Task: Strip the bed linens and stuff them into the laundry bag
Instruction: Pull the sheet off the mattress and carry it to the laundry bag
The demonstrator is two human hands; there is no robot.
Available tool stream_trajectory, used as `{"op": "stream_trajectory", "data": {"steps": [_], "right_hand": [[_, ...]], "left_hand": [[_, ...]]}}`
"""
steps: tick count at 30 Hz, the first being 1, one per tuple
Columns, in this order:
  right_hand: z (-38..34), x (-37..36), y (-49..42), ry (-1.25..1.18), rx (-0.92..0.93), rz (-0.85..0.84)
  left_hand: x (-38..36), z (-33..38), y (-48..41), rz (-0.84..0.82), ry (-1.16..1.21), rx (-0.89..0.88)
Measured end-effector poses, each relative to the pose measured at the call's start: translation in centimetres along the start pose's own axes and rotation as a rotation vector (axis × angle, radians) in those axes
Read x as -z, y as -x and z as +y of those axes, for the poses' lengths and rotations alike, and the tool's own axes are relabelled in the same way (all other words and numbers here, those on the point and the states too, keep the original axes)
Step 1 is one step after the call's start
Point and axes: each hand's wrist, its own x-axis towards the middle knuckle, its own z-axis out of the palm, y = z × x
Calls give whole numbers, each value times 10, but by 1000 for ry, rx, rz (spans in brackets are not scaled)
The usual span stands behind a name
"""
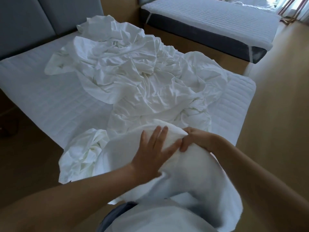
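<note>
Pillow (197, 173), thick and white, held over the foot of the bed (50, 97). Left hand (155, 151) laid flat on top, fingers straight and apart, probably pinning the filling down. Right hand (194, 139) just beside it, fingers clamped on a fold of the cover, probably ready to peel it off. Sheets (133, 72) heaped loose mid-bed, already pulled free of the mattress corners; smaller bundle (83, 153) draped off the foot of the bed, beside the left forearm. Second bed (209, 22) beyond the far side, stripped. No sure laundry bag in view; dark shape (113, 213) under the pillow too hidden to name. Stuffing seemingly not yet begun.
</note>
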Motion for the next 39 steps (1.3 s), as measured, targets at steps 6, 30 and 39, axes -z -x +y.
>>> {"op": "stream_trajectory", "data": {"steps": [6, 30, 39], "right_hand": [[-10, 5, 11, -183, -217, -122], [-9, 14, 5, -33, -20, 67], [2, 6, 18, -32, -216, 138]], "left_hand": [[13, -49, -50, 81, 482, -113], [5, -32, -19, -178, 141, 7], [17, -59, -69, -450, 493, 70]]}}
